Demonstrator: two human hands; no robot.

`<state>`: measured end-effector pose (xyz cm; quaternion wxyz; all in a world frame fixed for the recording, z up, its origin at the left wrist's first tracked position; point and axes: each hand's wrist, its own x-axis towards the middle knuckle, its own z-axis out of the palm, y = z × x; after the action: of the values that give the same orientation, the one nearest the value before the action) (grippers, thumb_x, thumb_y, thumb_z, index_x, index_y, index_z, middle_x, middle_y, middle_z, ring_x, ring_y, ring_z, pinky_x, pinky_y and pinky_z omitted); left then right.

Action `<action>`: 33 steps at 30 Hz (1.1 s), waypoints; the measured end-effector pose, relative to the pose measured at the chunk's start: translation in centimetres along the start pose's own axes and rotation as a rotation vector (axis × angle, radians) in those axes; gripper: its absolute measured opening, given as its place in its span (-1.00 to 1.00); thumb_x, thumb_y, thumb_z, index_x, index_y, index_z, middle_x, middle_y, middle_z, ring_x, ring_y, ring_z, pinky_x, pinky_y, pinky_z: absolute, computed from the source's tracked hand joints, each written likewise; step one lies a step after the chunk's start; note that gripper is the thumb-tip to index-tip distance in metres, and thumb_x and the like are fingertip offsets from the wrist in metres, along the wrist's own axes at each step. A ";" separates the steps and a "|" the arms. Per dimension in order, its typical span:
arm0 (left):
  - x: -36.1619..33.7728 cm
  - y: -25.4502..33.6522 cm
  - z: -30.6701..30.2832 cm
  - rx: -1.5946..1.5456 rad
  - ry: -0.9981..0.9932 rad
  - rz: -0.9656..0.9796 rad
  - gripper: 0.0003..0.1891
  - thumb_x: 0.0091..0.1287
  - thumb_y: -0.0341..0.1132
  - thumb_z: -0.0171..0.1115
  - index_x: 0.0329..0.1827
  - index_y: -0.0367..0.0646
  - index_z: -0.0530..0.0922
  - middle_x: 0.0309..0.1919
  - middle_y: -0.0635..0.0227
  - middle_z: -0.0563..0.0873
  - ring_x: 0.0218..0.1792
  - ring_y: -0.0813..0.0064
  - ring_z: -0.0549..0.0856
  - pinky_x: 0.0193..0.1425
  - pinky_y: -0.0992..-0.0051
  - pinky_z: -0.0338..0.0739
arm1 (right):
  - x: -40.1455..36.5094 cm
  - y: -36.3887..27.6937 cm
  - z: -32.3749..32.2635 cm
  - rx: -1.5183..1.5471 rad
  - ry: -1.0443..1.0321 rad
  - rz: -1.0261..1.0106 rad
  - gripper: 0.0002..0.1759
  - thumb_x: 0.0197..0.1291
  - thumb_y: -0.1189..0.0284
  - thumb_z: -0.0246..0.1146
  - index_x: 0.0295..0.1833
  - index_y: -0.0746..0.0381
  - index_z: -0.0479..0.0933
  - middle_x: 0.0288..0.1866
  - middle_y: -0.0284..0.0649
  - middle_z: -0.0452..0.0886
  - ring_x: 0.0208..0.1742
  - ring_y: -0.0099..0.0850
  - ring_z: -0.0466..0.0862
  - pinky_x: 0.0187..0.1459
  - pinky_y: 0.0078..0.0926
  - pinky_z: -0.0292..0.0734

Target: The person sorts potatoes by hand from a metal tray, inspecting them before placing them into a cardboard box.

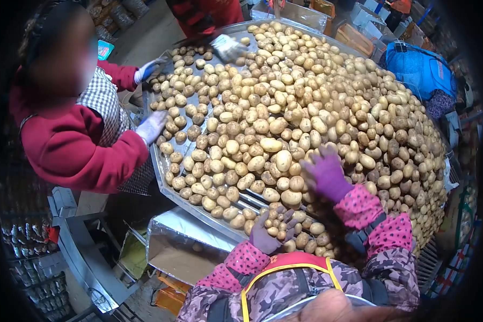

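many potatoes [283, 126], metal table [197, 211], boxes [354, 40] beyond

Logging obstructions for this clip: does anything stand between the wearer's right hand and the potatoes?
Nothing visible does: the right hand is right at the potatoes, and the co-workers' gloved hands are away from it.

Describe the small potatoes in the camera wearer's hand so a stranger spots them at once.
Start at the big metal table heaped with potatoes and go to its edge nearest the wearer. There, the wearer's purple-gloved left hand cups the small potatoes. They are clearly smaller than most potatoes around them, and sit bunched in the palm.
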<state>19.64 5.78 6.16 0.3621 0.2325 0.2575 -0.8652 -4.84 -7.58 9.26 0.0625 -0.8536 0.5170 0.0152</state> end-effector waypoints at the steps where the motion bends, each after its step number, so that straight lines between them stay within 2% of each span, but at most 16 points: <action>1: 0.0 0.4 -0.4 0.000 -0.015 -0.015 -0.45 0.59 0.08 -0.05 0.49 -0.03 0.37 0.41 0.11 0.54 0.21 0.08 0.62 0.19 0.09 0.61 | -0.9 -1.5 0.6 0.086 0.020 -0.006 -0.44 0.18 0.18 0.35 0.32 0.00 0.56 0.28 0.03 0.50 0.29 -0.01 0.51 0.33 0.09 0.40; 4: 0.2 1.4 -1.6 -0.074 -0.075 -0.047 -0.46 0.59 0.07 -0.06 0.49 -0.02 0.37 0.39 0.09 0.55 0.07 0.17 0.62 -0.06 0.28 0.67 | -3.5 -5.6 1.1 0.213 0.012 -0.078 -0.36 0.17 0.20 0.35 0.40 -0.01 0.52 0.31 0.11 0.45 0.31 0.06 0.48 0.32 0.12 0.40; 6: 1.0 2.2 -3.7 -0.140 -0.125 -0.067 -0.47 0.60 0.06 -0.07 0.49 -0.02 0.38 0.38 0.07 0.55 -0.02 0.22 0.62 -0.23 0.40 0.68 | -3.3 -5.5 0.1 0.378 0.056 0.027 -0.45 0.22 0.20 0.34 0.34 0.04 0.59 0.06 0.04 0.63 0.08 -0.03 0.66 0.14 -0.04 0.56; 7: 2.0 2.7 -5.6 -0.195 -0.280 -0.107 -0.48 0.60 0.08 -0.11 0.44 -0.04 0.40 0.38 0.05 0.55 0.08 0.15 0.64 -0.01 0.26 0.71 | -2.5 -4.6 -1.0 0.549 0.056 0.146 -0.49 0.25 0.20 0.34 0.30 0.06 0.62 -0.03 0.01 0.67 0.00 -0.05 0.70 0.09 -0.08 0.60; 8: 1.5 2.4 -4.2 -0.113 -0.159 -0.026 -0.48 0.60 0.08 -0.12 0.43 -0.04 0.41 0.38 0.05 0.55 0.13 0.12 0.64 0.08 0.19 0.68 | -1.5 -3.4 -1.8 0.723 0.053 0.265 -0.53 0.27 0.20 0.33 0.26 0.09 0.64 -0.12 -0.02 0.70 -0.08 -0.07 0.73 0.03 -0.13 0.64; 9: 0.3 2.0 -1.4 -0.031 -0.032 0.056 -0.48 0.60 0.08 -0.13 0.42 -0.05 0.42 0.39 0.05 0.55 0.18 0.09 0.63 0.18 0.13 0.65 | 0.2 -1.2 -2.1 0.469 0.098 0.216 -0.63 0.32 0.21 0.30 0.13 0.16 0.69 -0.29 -0.09 0.73 -0.25 -0.08 0.74 -0.11 -0.18 0.67; 12: -0.7 1.9 -0.1 -0.064 0.024 0.060 -0.50 0.59 0.08 -0.12 0.41 0.02 0.45 0.40 0.08 0.55 0.33 -0.01 0.60 0.45 -0.05 0.47 | 4.7 3.4 -0.9 0.192 0.432 0.052 -0.73 0.27 0.26 0.31 -0.01 0.15 0.71 -0.21 -0.14 0.74 -0.14 -0.06 0.72 -0.10 -0.08 0.61; 14: -0.8 2.0 0.8 -0.049 0.052 0.035 -0.50 0.59 0.08 -0.11 0.43 0.05 0.45 0.41 0.10 0.55 0.33 -0.01 0.59 0.44 -0.06 0.48 | 8.0 5.9 1.1 0.123 0.303 0.018 -0.74 0.27 0.24 0.30 -0.01 0.09 0.69 -0.14 -0.17 0.74 -0.17 -0.06 0.71 -0.10 -0.07 0.61; 18: 0.7 2.9 -0.4 0.030 -0.036 0.027 -0.51 0.60 0.09 -0.10 0.44 0.08 0.43 0.31 0.13 0.59 0.03 0.15 0.65 -0.02 0.22 0.69 | 12.4 4.3 2.5 -0.014 0.125 0.035 -0.69 0.20 0.15 0.36 -0.03 0.07 0.70 -0.23 -0.11 0.71 -0.16 -0.03 0.71 -0.09 -0.04 0.61; 19: 0.8 3.1 -0.3 0.022 -0.008 0.026 -0.52 0.62 0.08 -0.08 0.44 0.07 0.42 0.27 0.13 0.58 -0.15 0.31 0.60 -0.24 0.45 0.64 | 13.0 4.4 3.1 0.041 0.052 0.055 -0.68 0.19 0.13 0.35 -0.03 0.07 0.70 -0.25 -0.11 0.70 -0.17 -0.04 0.71 -0.11 -0.03 0.61; 23: 1.2 3.8 -0.4 0.031 -0.035 0.061 -0.54 0.64 0.02 -0.09 0.43 -0.04 0.40 0.22 0.09 0.64 -0.23 0.35 0.61 -0.29 0.55 0.61 | 14.8 3.2 1.0 0.109 -0.273 0.088 -0.65 0.25 0.05 0.28 -0.18 0.10 0.73 -0.21 -0.09 0.75 -0.12 -0.07 0.75 -0.11 -0.01 0.63; 24: 1.4 4.0 -0.2 -0.158 -0.199 -0.010 -0.52 0.62 0.05 -0.04 0.43 -0.02 0.41 0.28 0.07 0.56 -0.04 0.29 0.63 -0.11 0.37 0.68 | 15.4 2.2 0.0 0.088 -0.384 0.105 -0.61 0.27 0.02 0.26 -0.22 0.11 0.75 -0.18 -0.10 0.77 -0.08 -0.08 0.77 -0.08 -0.01 0.64; 27: 0.3 3.4 1.1 -0.090 0.026 0.091 -0.48 0.62 0.07 -0.12 0.48 0.00 0.34 0.39 0.05 0.52 0.26 -0.03 0.63 0.42 -0.18 0.47 | 18.8 1.7 2.2 0.198 0.030 0.004 -0.56 0.24 0.01 0.33 0.00 0.14 0.72 -0.07 -0.06 0.75 0.00 -0.04 0.75 0.04 -0.01 0.62; 28: 0.1 3.4 0.6 -0.092 0.013 0.083 -0.47 0.62 0.08 -0.13 0.51 0.01 0.33 0.39 0.06 0.53 0.25 -0.02 0.63 0.43 -0.17 0.46 | 20.0 2.1 3.7 0.231 0.253 -0.133 -0.52 0.21 0.02 0.37 0.06 0.15 0.69 -0.04 -0.07 0.74 0.03 -0.04 0.74 0.08 -0.02 0.61; 30: -0.1 3.7 0.1 -0.089 -0.012 0.064 -0.43 0.62 0.12 -0.15 0.55 0.02 0.31 0.38 0.08 0.54 0.25 -0.01 0.63 0.45 -0.16 0.45 | 21.9 1.2 4.1 0.134 0.163 -0.114 -0.46 0.17 0.01 0.42 0.12 0.16 0.66 0.01 -0.10 0.73 0.06 -0.06 0.74 0.10 -0.03 0.61; 33: 0.7 4.5 -2.6 -0.060 -0.164 0.095 -0.37 0.62 0.15 -0.16 0.61 0.01 0.26 0.34 0.08 0.58 0.09 0.15 0.66 0.16 0.12 0.63 | 23.9 -0.8 3.1 0.114 -0.116 -0.046 -0.41 0.14 -0.04 0.45 0.13 0.14 0.65 -0.04 -0.14 0.74 0.03 -0.08 0.75 0.10 -0.04 0.62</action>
<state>23.13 4.29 2.51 0.4294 0.1621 0.2413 -0.8551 7.14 -27.91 4.07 0.1411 -0.8581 0.4925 0.0339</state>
